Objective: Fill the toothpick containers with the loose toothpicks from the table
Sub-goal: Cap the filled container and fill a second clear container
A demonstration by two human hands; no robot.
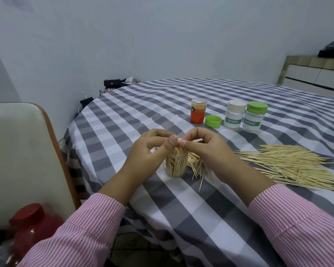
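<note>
A clear open container (176, 166), partly filled with toothpicks, stands near the table's front edge. Just above its mouth, my left hand (152, 149) and my right hand (206, 151) pinch a small bundle of toothpicks (189, 141) between thumbs and fingers. A big pile of loose toothpicks (289, 164) lies to the right, and a smaller scatter (198, 166) sits beside the container. Farther back stand an orange-labelled container (198, 110), a white-capped container (233, 116), a green-capped container (254, 117) and a loose green lid (213, 121).
The round table wears a grey-and-white checked cloth (181, 205). A cream chair back (21, 155) stands at the left, with a red-lidded jar (31, 224) below it. A dark bag (112, 82) sits beyond the table's far edge, and a tiled counter (314, 74) is at the right.
</note>
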